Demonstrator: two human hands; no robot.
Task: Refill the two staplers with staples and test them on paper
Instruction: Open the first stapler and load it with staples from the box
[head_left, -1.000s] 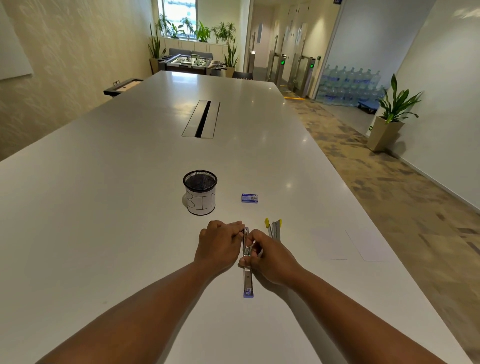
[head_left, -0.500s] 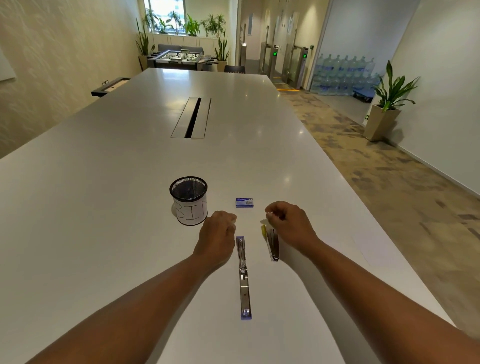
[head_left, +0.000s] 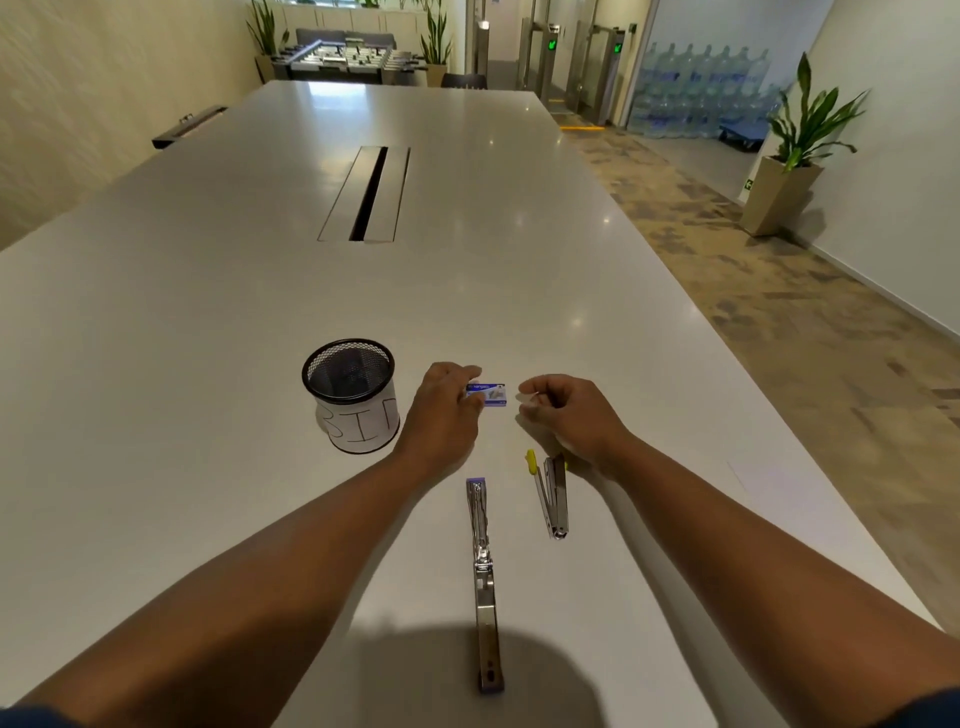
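Mostly bare white table (head_left: 208, 364) (glossy), potted plant (head_left: 795, 156) beyond.

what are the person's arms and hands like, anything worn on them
Both forearms are bare from wrist to near the elbow. No gloves, rings, watch or bands show on the left hand or the right hand. At the bottom corners of the head view, a dark blue sleeve edge shows on each arm.
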